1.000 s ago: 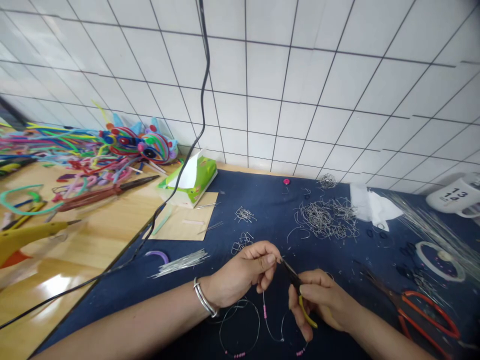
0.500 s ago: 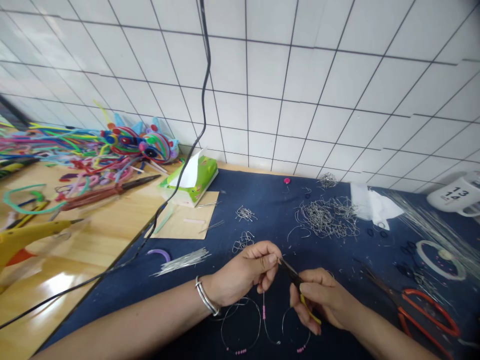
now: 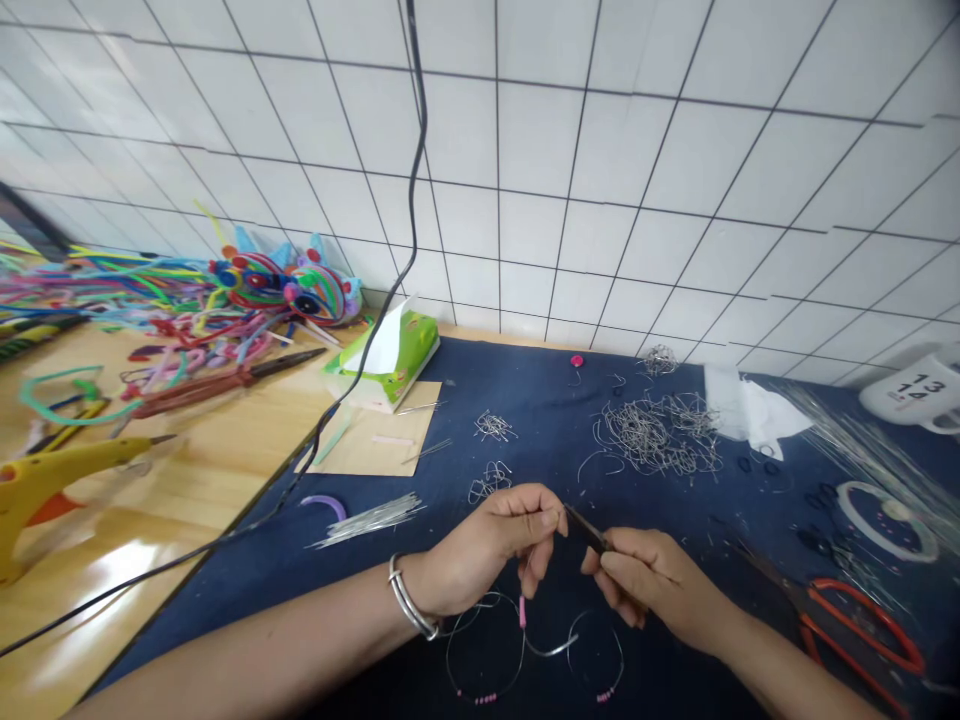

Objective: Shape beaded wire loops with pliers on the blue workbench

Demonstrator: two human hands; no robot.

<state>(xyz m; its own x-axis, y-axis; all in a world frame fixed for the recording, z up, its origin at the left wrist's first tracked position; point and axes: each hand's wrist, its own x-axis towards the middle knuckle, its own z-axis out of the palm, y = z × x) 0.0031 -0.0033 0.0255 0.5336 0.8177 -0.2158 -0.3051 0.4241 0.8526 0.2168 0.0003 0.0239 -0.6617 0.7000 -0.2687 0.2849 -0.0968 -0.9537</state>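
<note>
My left hand, a silver bangle at its wrist, pinches a thin wire between thumb and fingertips. Below it the wire hangs down, carrying a short row of pink beads, and bends to the right. My right hand grips small pliers, their dark jaws pointing at the left fingertips. Whether the jaws touch the wire is too small to tell. Two wire rings with pink beads, a left ring and a right ring, lie on the dark blue cloth beneath my hands.
A heap of bent wires lies beyond my right hand. Orange-handled scissors are at the right, near a white mug. Straight wires, a tissue pack, a yellow glue gun and a black cable are leftward.
The pliers have tilted and their yellow handle has gone from sight in my right hand. The hanging beaded wire has swung, its lower end now rising to the right.
</note>
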